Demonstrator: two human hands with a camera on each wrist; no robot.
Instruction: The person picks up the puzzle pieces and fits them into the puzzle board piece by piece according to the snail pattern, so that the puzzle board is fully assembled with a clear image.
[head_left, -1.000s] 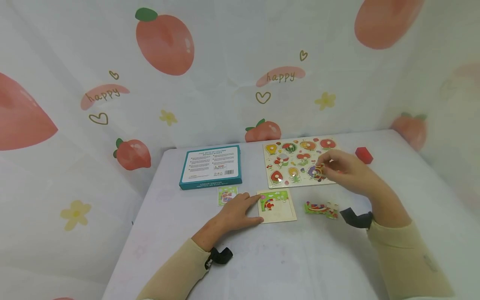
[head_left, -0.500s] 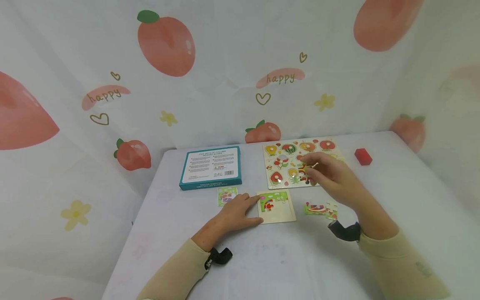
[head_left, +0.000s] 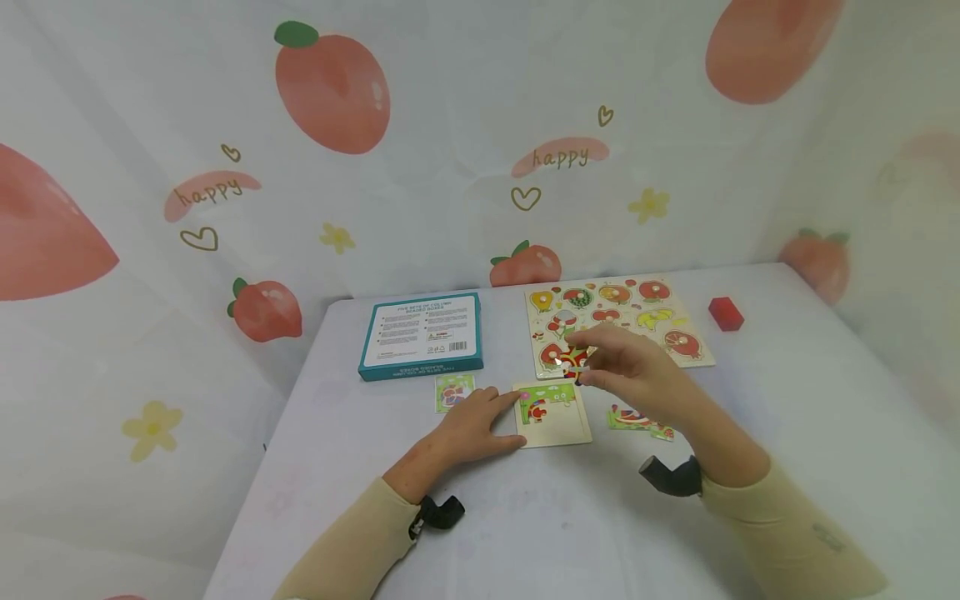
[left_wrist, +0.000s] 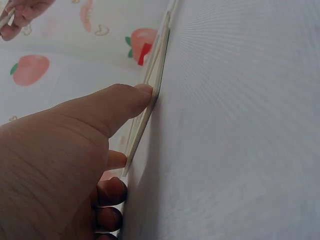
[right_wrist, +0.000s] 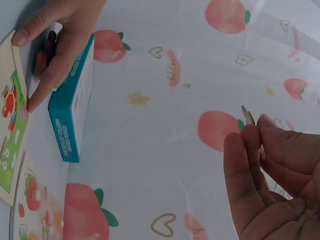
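My right hand (head_left: pixel 630 371) pinches a piece (head_left: pixel 574 358) between thumb and fingers, up off the table (head_left: pixel 525 517); from the head view it overlaps the fruit board (head_left: pixel 632 307). My left hand (head_left: pixel 472 425) is spread, thumb and index touching the tray (head_left: pixel 561 429), left of the loose pieces (head_left: pixel 632 419).

It looks like a play corner, home or studio unclear. Peach-printed cloth (head_left: pixel 442 192) backs the counter (head_left: pixel 540 533); a fruit puzzle (head_left: pixel 622 304) and picture puzzle (head_left: pixel 557 423) lie there.
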